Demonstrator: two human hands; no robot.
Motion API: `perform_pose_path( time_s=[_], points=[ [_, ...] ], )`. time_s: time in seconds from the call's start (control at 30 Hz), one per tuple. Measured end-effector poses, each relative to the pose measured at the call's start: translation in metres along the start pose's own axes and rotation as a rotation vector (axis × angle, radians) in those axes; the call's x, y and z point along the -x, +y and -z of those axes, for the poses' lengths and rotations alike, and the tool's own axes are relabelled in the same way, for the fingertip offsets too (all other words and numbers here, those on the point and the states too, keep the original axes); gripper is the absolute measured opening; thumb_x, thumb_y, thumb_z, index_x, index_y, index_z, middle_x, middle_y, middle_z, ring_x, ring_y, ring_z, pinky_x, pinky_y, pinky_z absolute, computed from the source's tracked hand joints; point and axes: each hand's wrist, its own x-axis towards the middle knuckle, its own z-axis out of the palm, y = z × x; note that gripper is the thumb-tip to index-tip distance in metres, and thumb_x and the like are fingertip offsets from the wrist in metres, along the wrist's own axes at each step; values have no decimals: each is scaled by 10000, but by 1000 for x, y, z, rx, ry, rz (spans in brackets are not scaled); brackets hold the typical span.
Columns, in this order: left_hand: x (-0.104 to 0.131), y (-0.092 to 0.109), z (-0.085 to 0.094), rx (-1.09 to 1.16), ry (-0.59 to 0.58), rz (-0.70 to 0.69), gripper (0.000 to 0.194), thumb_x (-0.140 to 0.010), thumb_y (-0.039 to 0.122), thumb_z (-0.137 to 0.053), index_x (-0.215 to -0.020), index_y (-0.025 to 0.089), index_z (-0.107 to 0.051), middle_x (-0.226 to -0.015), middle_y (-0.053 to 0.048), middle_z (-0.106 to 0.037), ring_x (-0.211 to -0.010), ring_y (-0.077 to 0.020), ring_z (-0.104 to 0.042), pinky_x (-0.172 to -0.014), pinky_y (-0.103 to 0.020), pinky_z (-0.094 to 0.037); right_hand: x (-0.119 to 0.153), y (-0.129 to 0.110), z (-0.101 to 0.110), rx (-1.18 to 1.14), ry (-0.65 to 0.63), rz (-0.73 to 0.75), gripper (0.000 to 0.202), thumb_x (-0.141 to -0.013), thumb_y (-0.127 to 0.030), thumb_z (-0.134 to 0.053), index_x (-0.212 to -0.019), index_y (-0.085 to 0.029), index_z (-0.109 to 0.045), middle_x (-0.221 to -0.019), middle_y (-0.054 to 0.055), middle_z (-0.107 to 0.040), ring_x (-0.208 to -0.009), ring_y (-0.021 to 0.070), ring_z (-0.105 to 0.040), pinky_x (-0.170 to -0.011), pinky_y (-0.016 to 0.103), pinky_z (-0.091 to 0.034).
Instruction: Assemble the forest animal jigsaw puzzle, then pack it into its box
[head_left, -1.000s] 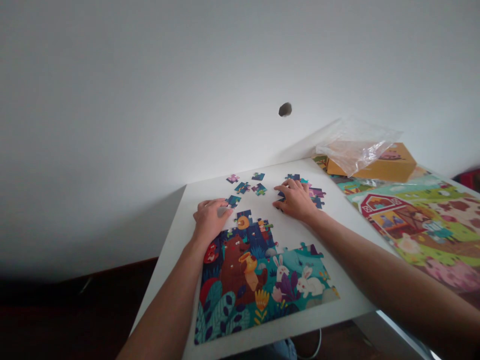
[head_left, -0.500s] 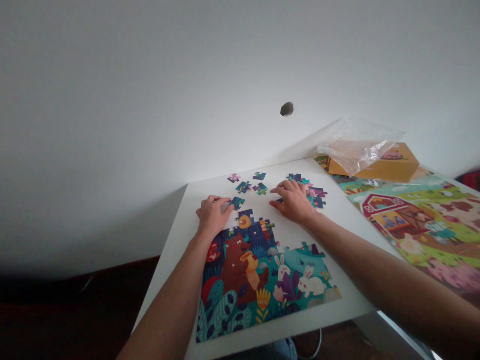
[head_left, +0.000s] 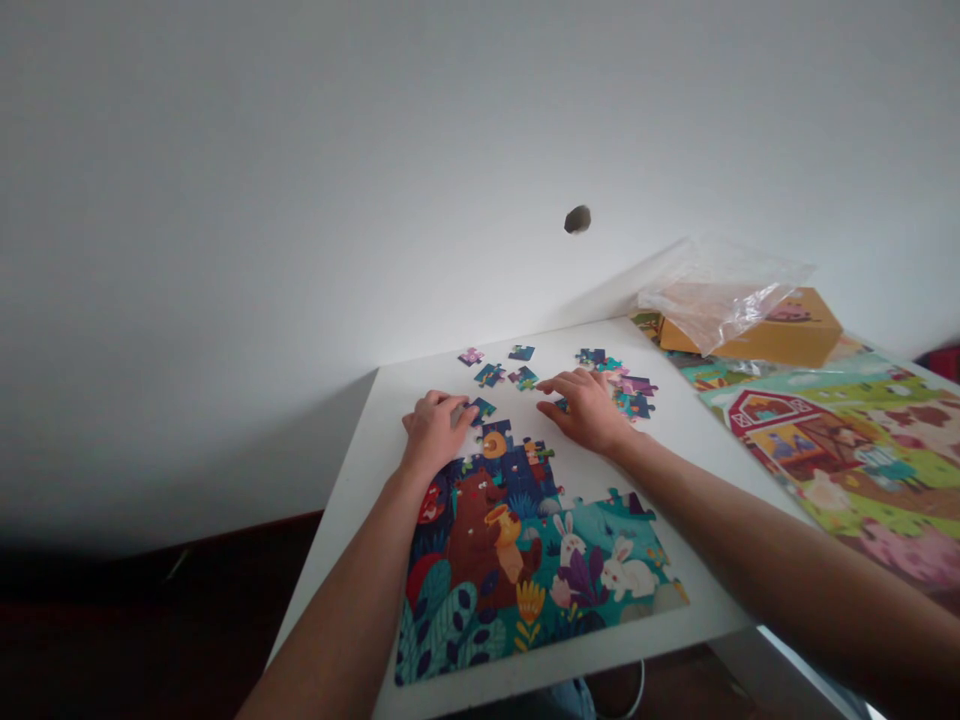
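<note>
A partly joined jigsaw puzzle (head_left: 525, 560) with a bear and white rabbits lies flat on the white table. My left hand (head_left: 439, 430) is at its upper left, fingers closed at the edge of a dark blue puzzle piece (head_left: 481, 410) that lies just above the joined part. My right hand (head_left: 589, 408) hovers low over the table to the right, thumb and forefinger apart with nothing visible between them. Partly under and beside it is a cluster of loose pieces (head_left: 637, 385). Between the hands, several more loose pieces (head_left: 490, 375) are spread toward the back.
On the right lies a farm-scene picture (head_left: 862, 450) with a red barn. A yellow box (head_left: 795, 335) stands at its back, partly under a crumpled clear plastic bag (head_left: 727, 290). The wall (head_left: 375, 200) rises behind the table (head_left: 360, 480) and has a dark hole (head_left: 577, 219).
My left hand has shifted slightly right, closer to the dark blue puzzle piece. My right hand has stayed nearly in place, and the view has moved a little.
</note>
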Motion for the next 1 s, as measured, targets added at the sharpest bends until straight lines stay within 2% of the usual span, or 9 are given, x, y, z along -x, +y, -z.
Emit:
perform_pose_path(
  time_s=[0.1, 0.4, 0.53, 0.63, 0.7, 0.8, 0.9, 0.93, 1.0],
  points=[
    [0, 1, 0, -26, -22, 5, 309, -846, 473, -628, -1090, 300, -705, -1127, -71, -614, -1117, -295, -559, -924, -456, -435, 1, -1, 2, 0, -3, -1, 244, -915, -361, -616, -1119, -240, -677, -1089, 70, -705, -1043, 261, -565, -919, 429, -308],
    [0, 2, -5, 46, -4, 81, 257, -822, 416, -659, -972, 210, -627, -1109, -90, -625, -1118, -315, -559, -928, -475, -418, 0, 3, 0, -16, -31, 35, 239, -911, -334, -619, -1123, -238, -674, -1043, 68, -713, -1017, 253, -579, -893, 420, -334],
    [-4, 0, -4, 365, 91, 137, 239, -791, 389, -680, -890, 205, -564, -845, -28, -645, -844, -225, -631, -783, -352, -465, -1, 4, 0, -65, -7, 43, 218, -914, -325, -608, -1097, -231, -682, -1017, 66, -720, -993, 248, -591, -890, 422, -357],
    [-2, 10, 5, 686, 136, 44, 244, -810, 382, -661, -929, 202, -547, -756, 6, -632, -715, -168, -617, -691, -281, -460, 0, -3, 3, -180, 35, 71, 240, -922, -330, -601, -1125, -221, -667, -1020, 66, -722, -985, 231, -590, -887, 390, -394],
    [4, 24, 11, 746, 73, -53, 260, -835, 389, -647, -997, 198, -576, -759, 9, -639, -694, -152, -604, -672, -263, -445, 3, -11, 5, -300, 55, 76, 290, -921, -351, -604, -1176, -218, -640, -1012, 55, -723, -927, 203, -590, -846, 347, -427],
    [18, 45, 17, 736, -126, -182, 305, -903, 391, -573, -1154, 219, -590, -769, 10, -643, -690, -149, -597, -663, -261, -444, 6, -19, 2, -517, -10, 38, 374, -908, -358, -613, -1254, -218, -588, -955, 24, -715, -733, 143, -564, -714, 283, -452],
    [27, 52, 17, 697, -244, -263, 406, -944, 417, -504, -1307, 237, -522, -989, -49, -690, -897, -188, -641, -811, -312, -488, 8, -19, -3, -680, -125, -5, 395, -891, -307, -605, -1271, -204, -578, -873, 5, -684, -633, 110, -535, -617, 246, -439],
    [28, 50, 16, 635, -250, -294, 478, -920, 450, -541, -1347, 241, -498, -1129, -77, -671, -1036, -218, -618, -909, -351, -474, 8, -17, -4, -708, -139, -25, 389, -882, -293, -604, -1258, -194, -586, -850, 5, -673, -637, 110, -543, -613, 241, -440],
    [27, 42, 16, 442, -264, -361, 670, -800, 544, -677, -1382, 267, -492, -1378, -103, -549, -1284, -294, -466, -1076, -449, -368, 7, -14, -4, -727, -123, -86, 368, -863, -286, -608, -1214, -177, -610, -820, 9, -663, -667, 119, -569, -628, 242, -453]
  ],
)
